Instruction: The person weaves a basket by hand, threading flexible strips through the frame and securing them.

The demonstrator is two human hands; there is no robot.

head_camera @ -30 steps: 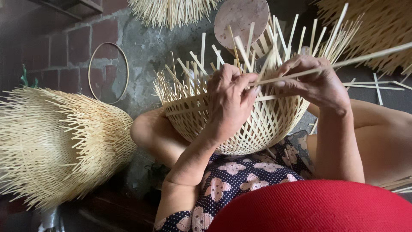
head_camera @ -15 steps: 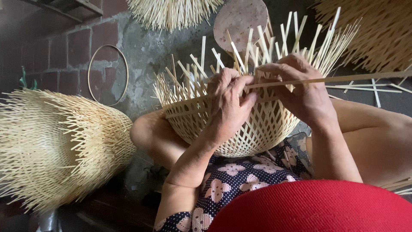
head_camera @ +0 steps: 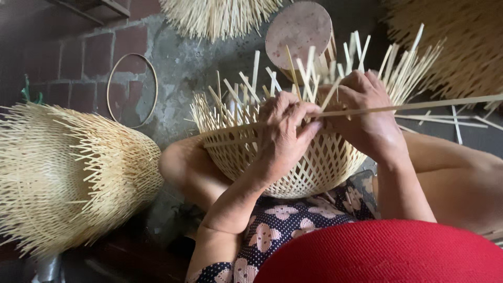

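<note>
A half-woven bamboo basket [head_camera: 314, 167] rests on my lap between my knees, with loose upright strips fanning out above its rim. My left hand [head_camera: 283, 136] presses on the basket's rim, its fingers pinching a long thin bamboo strip [head_camera: 419, 106] that runs off to the right edge. Just to the right, my right hand [head_camera: 367, 115] curls over the same strip among the upright strips at the rim. Both hands touch the basket.
A stack of unfinished woven baskets [head_camera: 68, 173] lies at the left. A thin bamboo hoop [head_camera: 131, 89] leans on the brick wall. A round wooden stool top [head_camera: 301, 29] stands behind the basket. More bamboo work [head_camera: 461, 47] lies at top right, loose strips [head_camera: 456, 123] on the floor.
The long strip has swung down from a raised slant to nearly level. Both hands have shifted slightly left along the rim, still holding it.
</note>
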